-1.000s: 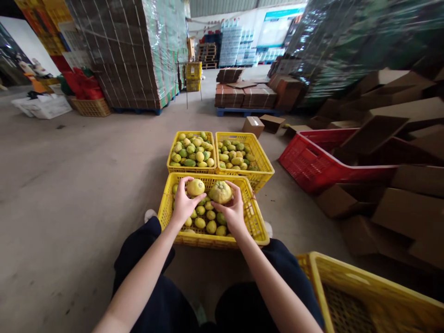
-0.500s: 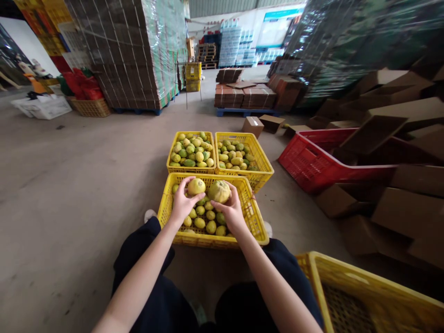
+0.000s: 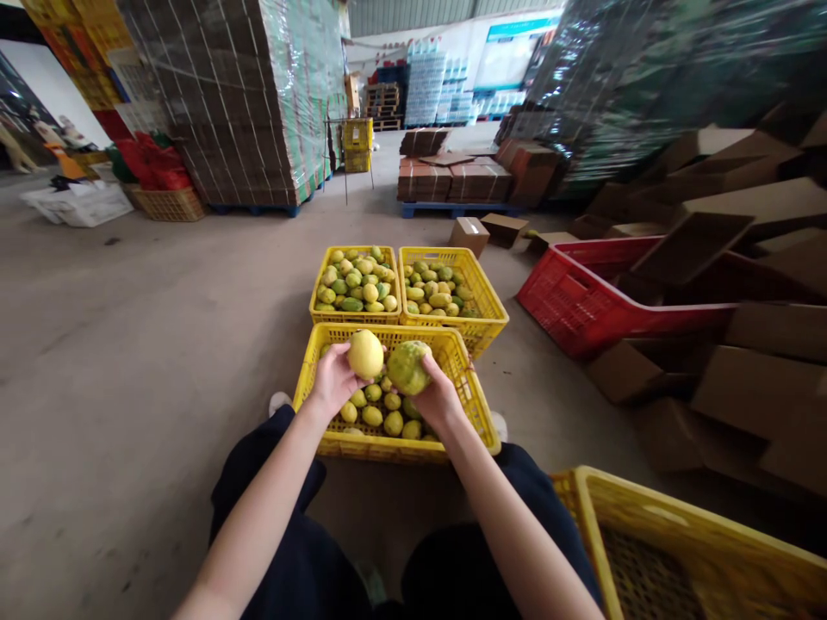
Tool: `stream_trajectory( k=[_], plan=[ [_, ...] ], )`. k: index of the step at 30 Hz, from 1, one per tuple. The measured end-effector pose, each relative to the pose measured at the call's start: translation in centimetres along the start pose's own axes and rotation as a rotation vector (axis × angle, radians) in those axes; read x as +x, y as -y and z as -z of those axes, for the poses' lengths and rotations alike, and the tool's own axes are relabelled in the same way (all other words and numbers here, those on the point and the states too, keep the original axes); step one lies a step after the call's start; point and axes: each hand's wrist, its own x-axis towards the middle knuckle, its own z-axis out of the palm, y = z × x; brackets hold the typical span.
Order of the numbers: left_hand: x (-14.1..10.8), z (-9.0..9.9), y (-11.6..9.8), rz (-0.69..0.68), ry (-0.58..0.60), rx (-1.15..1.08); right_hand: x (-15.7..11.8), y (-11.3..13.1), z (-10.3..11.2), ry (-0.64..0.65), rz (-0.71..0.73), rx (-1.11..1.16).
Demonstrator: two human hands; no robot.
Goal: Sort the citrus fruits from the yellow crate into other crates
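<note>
My left hand [image 3: 334, 379] grips a smooth, round yellow fruit [image 3: 365, 354] from its left and underside. Beside it, a larger, bumpy green-yellow fruit [image 3: 409, 367] sits in my right hand [image 3: 442, 392], thumb along its right side. The two fruits are held close together above a yellow plastic crate [image 3: 479, 412] between my feet. Several yellow and green fruits [image 3: 372, 416] lie in that crate, partly hidden by my hands. Their exact kind I cannot tell.
Two more yellow crates of such fruit, a left one [image 3: 354, 317] and a right one [image 3: 486, 288], stand just beyond. Another yellow crate [image 3: 698, 525] is at my lower right. A red crate [image 3: 581, 301] and heaped cardboard boxes [image 3: 762, 387] crowd the right. Wrapped stacks [image 3: 220, 103] stand behind.
Both fruits have been turned in my hands and show different sides. My left fingers have shifted lower around the yellow fruit, and my right hand has rolled underneath the bumpy one.
</note>
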Motion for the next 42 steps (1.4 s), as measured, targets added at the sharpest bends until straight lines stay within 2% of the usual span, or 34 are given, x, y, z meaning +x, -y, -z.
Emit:
stream_trajectory(
  k=[4,8,15,19,22,29,33,37,42],
  plan=[
    [0.0,0.1,0.0,0.031,0.033,-0.034,-0.1,0.3,0.0,0.021,-0.06,0.001],
    [0.2,0.2,0.2,0.073,-0.005,-0.079,-0.2,0.2,0.0,0.08,-0.115,-0.013],
    [-0.1,-0.5,-0.2,0.091,-0.037,-0.128,0.1,0.3,0.3,0.026,-0.094,0.011],
    [-0.3,-0.8,-0.3,0.106,-0.056,-0.102,0.5,0.1,0.5,0.028,-0.128,0.02],
    [-0.2,-0.7,-0.3,0.129,-0.084,-0.1,0.5,-0.3,0.5,0.023,-0.156,0.031],
    [0.8,-0.1,0.0,0.138,-0.192,-0.239,0.3,-1.0,0.3,-0.015,-0.089,-0.056],
    [1.1,0.2,0.2,0.158,-0.219,-0.287,0.4,-0.9,0.3,-0.127,-0.09,0.067],
    [0.9,0.0,0.1,0.135,-0.203,-0.328,0.9,-0.9,0.6,-0.192,-0.079,0.121],
    [0.4,-0.4,-0.2,0.117,-0.133,-0.305,1.2,-1.2,1.0,-0.154,-0.049,0.047]
  ],
)
